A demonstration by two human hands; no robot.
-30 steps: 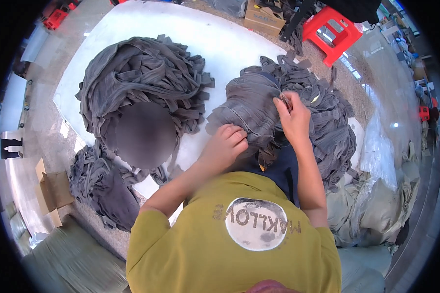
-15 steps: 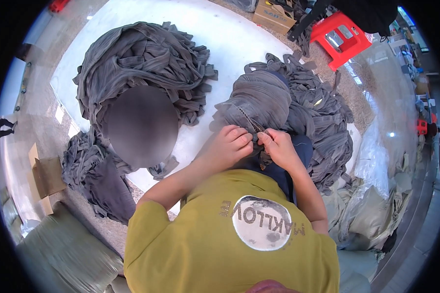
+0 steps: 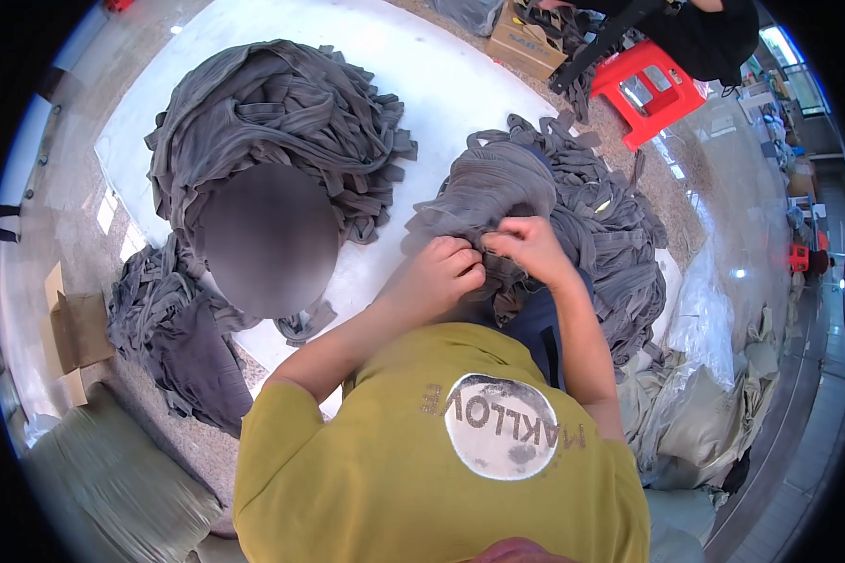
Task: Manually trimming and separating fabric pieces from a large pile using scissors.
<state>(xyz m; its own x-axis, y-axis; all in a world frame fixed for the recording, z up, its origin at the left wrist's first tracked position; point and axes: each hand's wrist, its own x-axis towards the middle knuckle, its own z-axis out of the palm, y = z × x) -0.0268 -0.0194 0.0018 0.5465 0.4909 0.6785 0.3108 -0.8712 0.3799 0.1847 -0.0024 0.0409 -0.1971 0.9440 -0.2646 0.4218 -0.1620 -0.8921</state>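
On my lap rests a bunch of grey pleated fabric (image 3: 498, 183), its folds stacked in thick layers. My left hand (image 3: 453, 267) is closed at its near edge, fingers curled on the cloth. Close beside it, a little farther out, my right hand (image 3: 528, 246) is closed in a pinch on the same fabric. The exact bit of cloth between the fingertips is hidden by the fingers. Against the bunch on the right lies a heap of grey fabric strips (image 3: 620, 244).
A large mound of grey strips (image 3: 282, 103) sits on the white sheet (image 3: 432, 84), partly covered by a blurred dark oval. Farther off stand a red stool (image 3: 648, 89) and a cardboard box (image 3: 526, 42). Stuffed sacks (image 3: 113, 469) and an open carton (image 3: 77, 328) lie left.
My right hand has moved away from my body and slightly left, its wrist bent over. The dark toothed-looking edge seen between my hands is now hidden in the folds.
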